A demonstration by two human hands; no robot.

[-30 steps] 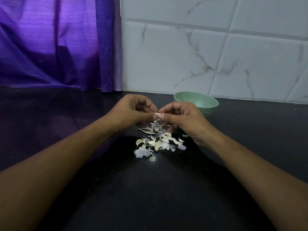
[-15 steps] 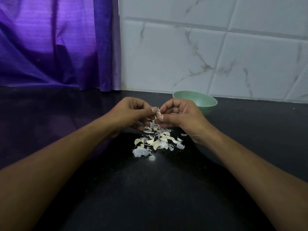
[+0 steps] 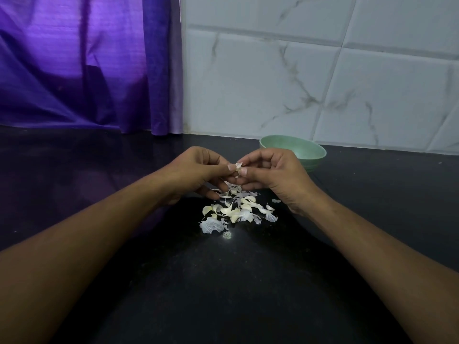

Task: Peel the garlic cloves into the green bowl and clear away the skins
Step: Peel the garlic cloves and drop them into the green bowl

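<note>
My left hand (image 3: 198,170) and my right hand (image 3: 270,172) meet above the black counter, and both pinch one small garlic clove (image 3: 238,167) between thumb and fingertips. A bit of pale skin sticks up from the clove. Directly below the hands lies a loose pile of garlic skins (image 3: 236,209), white and papery, mixed with a few pale cloves. The green bowl (image 3: 308,151) stands behind my right hand near the wall; its inside is partly hidden by that hand.
The black counter (image 3: 223,281) stretches toward me between my forearms. A purple curtain (image 3: 87,65) hangs at the back left. White marbled tiles (image 3: 323,83) cover the wall behind the bowl.
Both hands stay together over the pile. The fingers have shifted on the clove, and a scrap of skin now stands up between the thumbs.
</note>
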